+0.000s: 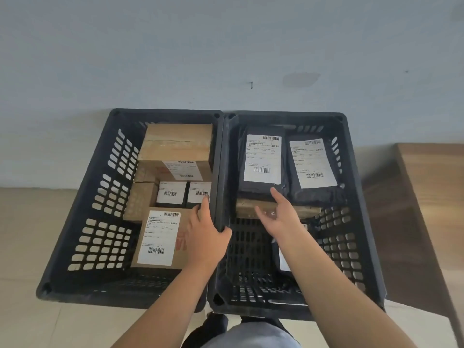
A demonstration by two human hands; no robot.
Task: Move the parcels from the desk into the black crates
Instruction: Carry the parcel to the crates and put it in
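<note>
Two black crates stand side by side on the floor, the left crate (165,113) and the right crate (288,115). The left one holds a large cardboard box (175,144), a flat labelled box (160,237) and two small black parcels (172,193). In the right one, two black bag parcels (262,159) (313,164) lie on a cardboard box (308,210). Another black parcel (280,259) shows partly under my right forearm. My left hand (206,237) rests along the rims where the crates meet, fingers straight. My right hand (278,217) hovers with spread fingers over the cardboard box, its fingertip at the left bag parcel.
A wooden desk (431,184) stands to the right of the crates, only its corner and side in view. A pale wall runs behind the crates. Beige floor tiles lie to the left and in front. The near half of the right crate shows bare bottom.
</note>
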